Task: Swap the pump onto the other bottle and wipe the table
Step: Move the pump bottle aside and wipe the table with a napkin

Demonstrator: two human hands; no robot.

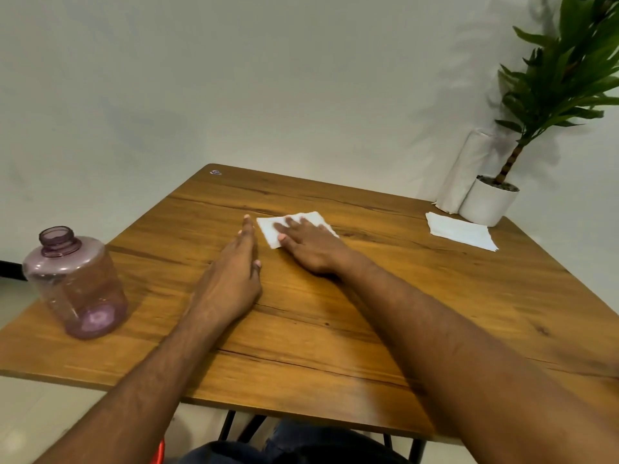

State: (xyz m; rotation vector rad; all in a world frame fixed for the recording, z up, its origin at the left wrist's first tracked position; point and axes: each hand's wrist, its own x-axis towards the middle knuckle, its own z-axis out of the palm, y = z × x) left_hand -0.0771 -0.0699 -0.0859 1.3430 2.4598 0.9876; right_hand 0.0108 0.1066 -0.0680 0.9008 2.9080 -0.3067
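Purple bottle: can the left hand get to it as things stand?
Probably yes. The left hand lies flat and empty on the table, and only bare wood separates it from the purple bottle.

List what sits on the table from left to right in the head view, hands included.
Purple bottle → left hand → right hand, pressed flat on a white tissue → folded tissue stack → white plant pot, with a paper roll leaning just behind it.
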